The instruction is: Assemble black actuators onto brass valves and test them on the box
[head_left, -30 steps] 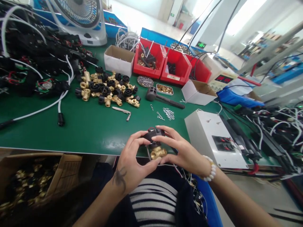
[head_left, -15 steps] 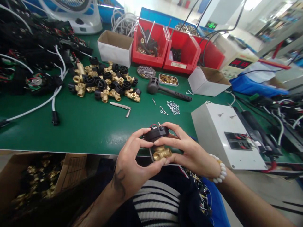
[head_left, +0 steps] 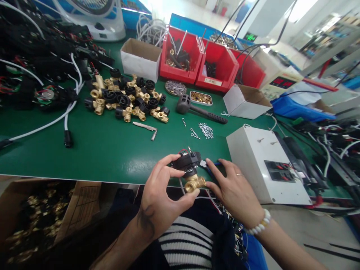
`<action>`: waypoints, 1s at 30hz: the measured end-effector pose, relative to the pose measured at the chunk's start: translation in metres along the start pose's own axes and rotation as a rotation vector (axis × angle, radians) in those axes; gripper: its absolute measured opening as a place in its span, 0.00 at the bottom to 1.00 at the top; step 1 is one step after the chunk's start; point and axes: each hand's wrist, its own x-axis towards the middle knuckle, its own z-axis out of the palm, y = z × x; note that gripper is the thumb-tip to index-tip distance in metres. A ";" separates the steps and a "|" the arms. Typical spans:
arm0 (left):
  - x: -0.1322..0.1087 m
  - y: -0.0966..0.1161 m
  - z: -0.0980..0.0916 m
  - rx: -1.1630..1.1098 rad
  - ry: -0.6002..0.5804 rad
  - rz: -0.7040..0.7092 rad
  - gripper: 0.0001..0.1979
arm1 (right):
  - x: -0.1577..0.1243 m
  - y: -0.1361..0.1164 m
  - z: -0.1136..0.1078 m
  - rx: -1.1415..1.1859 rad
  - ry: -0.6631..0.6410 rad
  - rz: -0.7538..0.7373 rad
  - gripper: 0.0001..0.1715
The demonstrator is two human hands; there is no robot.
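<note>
My left hand (head_left: 164,187) is closed around a brass valve (head_left: 194,183) with a round black housing (head_left: 185,160) on top. Fingers grip the housing and the thumb presses under the brass body. The valve is held upright at the bench's front edge, with a red wire and a small pin showing on the housing. My right hand (head_left: 234,187) is spread open to the right of the valve, its thumb close to the brass end. Beneath its fingers lies a tool with a silver head and blue handles, apparently pliers (head_left: 203,163), partly hidden.
Brass fittings with black caps (head_left: 126,97) lie heaped at the left. Beyond my hands are an L-shaped metal tool (head_left: 144,126), cotter clips (head_left: 206,130), a black mallet (head_left: 184,104) and red bins (head_left: 180,52). A grey switch box (head_left: 253,165) stands at the right.
My right hand has let go of the valve and moved right, its fingers spreading over the blue-handled tool. My left hand still holds the valve. The view has shifted slightly.
</note>
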 end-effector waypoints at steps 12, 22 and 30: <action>0.003 0.002 0.002 0.024 0.003 -0.011 0.14 | -0.003 -0.002 -0.069 0.883 0.019 0.234 0.15; 0.003 0.003 0.002 0.041 0.006 -0.013 0.13 | 0.008 -0.011 -0.066 0.429 0.100 -0.103 0.13; 0.001 0.002 0.003 0.040 0.026 0.009 0.13 | 0.007 -0.014 -0.065 0.376 0.173 -0.033 0.11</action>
